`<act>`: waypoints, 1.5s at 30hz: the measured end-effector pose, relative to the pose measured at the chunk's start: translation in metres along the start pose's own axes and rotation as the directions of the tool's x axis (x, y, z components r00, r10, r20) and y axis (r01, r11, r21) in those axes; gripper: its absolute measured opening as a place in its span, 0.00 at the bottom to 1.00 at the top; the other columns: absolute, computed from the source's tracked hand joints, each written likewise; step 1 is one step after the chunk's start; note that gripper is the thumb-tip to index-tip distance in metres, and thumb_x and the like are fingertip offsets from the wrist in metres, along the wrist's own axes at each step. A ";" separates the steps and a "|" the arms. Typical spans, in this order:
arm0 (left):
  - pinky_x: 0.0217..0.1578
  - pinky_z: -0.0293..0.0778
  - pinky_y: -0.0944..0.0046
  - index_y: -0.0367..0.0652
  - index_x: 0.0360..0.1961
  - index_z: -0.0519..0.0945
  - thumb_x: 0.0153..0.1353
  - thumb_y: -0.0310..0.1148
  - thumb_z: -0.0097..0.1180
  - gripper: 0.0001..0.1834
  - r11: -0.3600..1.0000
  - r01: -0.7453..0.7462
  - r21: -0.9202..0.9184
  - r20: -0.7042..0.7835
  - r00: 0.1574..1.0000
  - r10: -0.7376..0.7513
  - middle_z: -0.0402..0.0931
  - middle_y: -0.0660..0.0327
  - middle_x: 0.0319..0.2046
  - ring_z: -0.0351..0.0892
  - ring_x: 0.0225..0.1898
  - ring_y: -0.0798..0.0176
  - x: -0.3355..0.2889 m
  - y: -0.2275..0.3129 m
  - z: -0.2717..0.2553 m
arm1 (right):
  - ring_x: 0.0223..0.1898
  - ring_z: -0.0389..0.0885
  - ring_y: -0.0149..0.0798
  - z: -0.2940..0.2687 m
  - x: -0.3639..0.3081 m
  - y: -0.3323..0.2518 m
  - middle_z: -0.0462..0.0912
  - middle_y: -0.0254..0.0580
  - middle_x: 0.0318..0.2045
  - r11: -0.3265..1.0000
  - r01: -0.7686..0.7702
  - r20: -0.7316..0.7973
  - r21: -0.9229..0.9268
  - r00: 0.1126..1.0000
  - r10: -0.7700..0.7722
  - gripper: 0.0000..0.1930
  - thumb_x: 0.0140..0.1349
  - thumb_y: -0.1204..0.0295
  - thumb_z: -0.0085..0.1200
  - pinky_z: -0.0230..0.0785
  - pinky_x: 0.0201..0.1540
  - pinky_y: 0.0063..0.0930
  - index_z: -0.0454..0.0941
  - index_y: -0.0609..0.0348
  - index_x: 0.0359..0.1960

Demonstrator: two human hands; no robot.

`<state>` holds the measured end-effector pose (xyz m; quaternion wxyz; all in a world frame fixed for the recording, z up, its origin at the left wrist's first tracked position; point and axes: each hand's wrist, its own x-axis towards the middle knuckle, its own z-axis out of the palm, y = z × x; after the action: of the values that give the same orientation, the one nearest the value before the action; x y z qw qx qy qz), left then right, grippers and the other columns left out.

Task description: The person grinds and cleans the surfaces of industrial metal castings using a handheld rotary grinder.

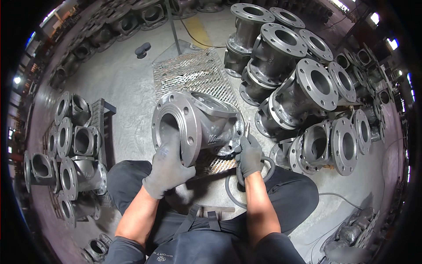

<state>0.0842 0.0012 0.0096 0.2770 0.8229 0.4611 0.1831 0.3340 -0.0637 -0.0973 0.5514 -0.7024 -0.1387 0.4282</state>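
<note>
A grey cast-metal valve body [215, 127] lies on its side in front of me, its round drilled flange turned toward the left. My left hand [167, 166], in a grey glove, is closed on the lower rim of that flange, with the thumb over the bore's edge. In my gloved right hand [249, 157] is a slim die grinder [247, 130], its narrow tip pointing up beside the valve body's far right end. Whether the tip touches the metal I cannot tell. A ribbed grey hose [270, 165] loops around below that hand.
Expanded metal grating [191, 72] lies beyond the valve body. Stacked flanged valve bodies [303, 86] crowd the right; more castings [77, 141] are piled at the left by a metal frame [102, 114]. A cable [343, 196] crosses the floor at the lower right.
</note>
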 end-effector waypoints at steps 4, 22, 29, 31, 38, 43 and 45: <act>0.47 0.79 0.37 0.36 0.53 0.73 0.45 0.35 0.76 0.35 0.991 0.124 -0.054 -0.032 0.991 -0.126 0.83 0.41 0.41 0.84 0.45 0.30 -0.014 0.004 -0.012 | 0.22 0.78 0.26 0.005 -0.013 -0.003 0.84 0.35 0.27 1.000 0.001 0.032 -0.008 0.999 -0.001 0.17 0.79 0.66 0.54 0.70 0.23 0.25 0.84 0.63 0.60; 0.43 0.79 0.57 0.34 0.49 0.79 0.51 0.39 0.82 0.31 0.950 0.146 -0.275 -0.211 0.955 -0.208 0.85 0.55 0.37 0.82 0.37 0.61 -0.059 0.008 -0.024 | 0.40 0.91 0.44 -0.018 -0.099 -0.023 0.87 0.64 0.51 0.921 0.191 0.379 -0.340 0.924 -0.052 0.33 0.74 0.73 0.49 0.83 0.46 0.40 0.66 0.65 0.81; 0.46 0.80 0.55 0.33 0.53 0.78 0.54 0.38 0.82 0.32 0.895 0.169 -0.413 -0.227 0.932 -0.281 0.85 0.53 0.43 0.84 0.43 0.58 -0.074 0.012 -0.019 | 0.59 0.84 0.69 0.005 -0.112 0.024 0.85 0.69 0.59 0.670 0.531 0.446 -0.519 0.837 -0.317 0.28 0.72 0.77 0.51 0.75 0.64 0.53 0.75 0.57 0.75; 0.50 0.81 0.52 0.33 0.57 0.77 0.54 0.39 0.82 0.35 0.869 0.193 -0.456 -0.197 0.930 -0.310 0.85 0.51 0.47 0.86 0.46 0.55 -0.078 0.010 -0.020 | 0.59 0.84 0.68 0.016 -0.107 0.014 0.85 0.69 0.58 0.651 0.513 0.440 -0.559 0.849 -0.292 0.28 0.72 0.77 0.51 0.76 0.64 0.52 0.76 0.58 0.74; 0.49 0.82 0.54 0.32 0.58 0.76 0.55 0.38 0.82 0.36 0.884 0.197 -0.424 -0.215 0.926 -0.310 0.86 0.50 0.47 0.87 0.46 0.56 -0.083 0.003 -0.019 | 0.47 0.92 0.59 0.004 -0.094 0.010 0.89 0.65 0.53 0.641 0.580 0.490 -0.503 0.802 -0.341 0.27 0.72 0.76 0.51 0.82 0.54 0.48 0.78 0.57 0.73; 0.49 0.82 0.53 0.31 0.58 0.76 0.55 0.38 0.82 0.35 0.894 0.169 -0.415 -0.241 0.927 -0.287 0.86 0.49 0.47 0.87 0.46 0.56 -0.086 -0.002 -0.018 | 0.44 0.94 0.50 0.004 -0.097 -0.005 0.91 0.61 0.54 0.726 0.423 0.478 -0.543 0.866 -0.147 0.27 0.73 0.75 0.52 0.83 0.52 0.42 0.78 0.56 0.74; 0.48 0.82 0.52 0.31 0.58 0.76 0.55 0.38 0.82 0.36 0.885 0.159 -0.438 -0.243 0.927 -0.286 0.86 0.49 0.48 0.87 0.46 0.54 -0.086 -0.002 -0.019 | 0.55 0.92 0.47 0.006 -0.097 -0.006 0.89 0.60 0.59 0.731 0.400 0.474 -0.553 0.872 -0.119 0.27 0.73 0.76 0.52 0.80 0.61 0.39 0.78 0.55 0.74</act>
<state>0.0287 -0.0664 0.0189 0.3895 0.6495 0.5414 0.3652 0.2733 -0.1221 -0.0481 0.2951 -0.7140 -0.4858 0.4087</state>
